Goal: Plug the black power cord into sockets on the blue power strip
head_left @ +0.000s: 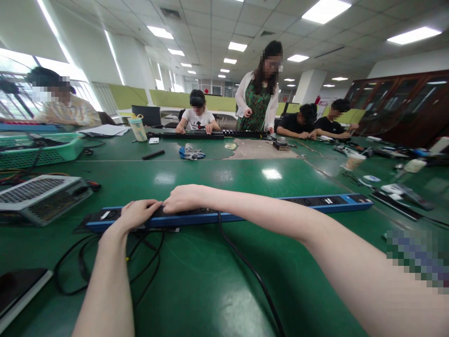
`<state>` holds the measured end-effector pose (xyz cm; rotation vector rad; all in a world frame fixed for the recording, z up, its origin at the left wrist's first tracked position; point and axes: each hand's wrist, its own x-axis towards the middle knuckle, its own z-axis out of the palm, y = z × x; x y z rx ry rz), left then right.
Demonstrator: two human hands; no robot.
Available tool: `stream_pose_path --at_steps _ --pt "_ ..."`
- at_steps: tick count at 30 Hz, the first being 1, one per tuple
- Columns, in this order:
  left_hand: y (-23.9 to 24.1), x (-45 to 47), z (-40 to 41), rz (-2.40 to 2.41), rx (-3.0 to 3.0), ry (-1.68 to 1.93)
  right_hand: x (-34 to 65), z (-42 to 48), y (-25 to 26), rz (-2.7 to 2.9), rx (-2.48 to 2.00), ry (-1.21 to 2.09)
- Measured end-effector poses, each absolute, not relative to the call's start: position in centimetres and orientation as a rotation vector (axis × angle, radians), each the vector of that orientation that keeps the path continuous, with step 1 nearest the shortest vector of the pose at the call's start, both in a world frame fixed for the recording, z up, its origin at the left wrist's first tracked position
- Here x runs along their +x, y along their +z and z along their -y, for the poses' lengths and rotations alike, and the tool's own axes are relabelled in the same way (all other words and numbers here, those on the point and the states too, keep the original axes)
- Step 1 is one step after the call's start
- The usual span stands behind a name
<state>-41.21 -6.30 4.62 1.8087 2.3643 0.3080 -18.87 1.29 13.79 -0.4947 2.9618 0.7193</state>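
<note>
A long blue-and-black power strip (199, 218) lies across the green table in front of me. My left hand (138, 214) rests over its left part, fingers curled on the strip and thumb reaching toward the right hand. Close beside it, my right hand (184, 198) is closed in a pinch at the strip's top face; whatever the fingertips grip is hidden. My right forearm passes over the strip and covers part of its sockets. A black cable (243, 260) runs from near the strip's middle toward me, and more loops of black cable (70, 291) lie below the left hand.
At left are a perforated metal power supply box (45, 196), a green basket (52, 152) and a dark flat device (23, 292). Blue-grey gloves (191, 152) and a cup (138, 129) stand farther back. Several people sit or stand around the table. Electronics and cables (403, 194) lie at right.
</note>
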Motion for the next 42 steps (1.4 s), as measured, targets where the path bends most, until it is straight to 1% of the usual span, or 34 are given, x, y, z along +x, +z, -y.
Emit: stream_pose_path --at_steps 6,10,14,19,30,42 --pt "4.6 -41.1 6.3 -2.368 1.82 0.324 -18.9 -1.4 13.8 -2.951 -0.533 0.719" --pt "4.5 -41.3 6.2 -2.376 1.824 0.302 -19.0 -1.4 13.6 -2.941 -0.478 0.725" --pt "4.4 -41.4 6.2 -2.365 1.822 0.301 -19.0 -1.6 13.4 -2.955 -0.546 0.737" --pt "4.6 -41.3 6.3 -2.355 1.832 0.294 -18.8 -1.4 13.9 -2.942 -0.447 0.717" --pt "4.5 -41.4 6.3 -2.359 1.821 0.323 -18.9 -1.3 13.7 -2.973 -0.47 0.713" --pt "4.4 -41.7 6.1 -2.36 1.826 0.25 -18.8 -2.1 13.9 -2.958 -0.457 0.743"
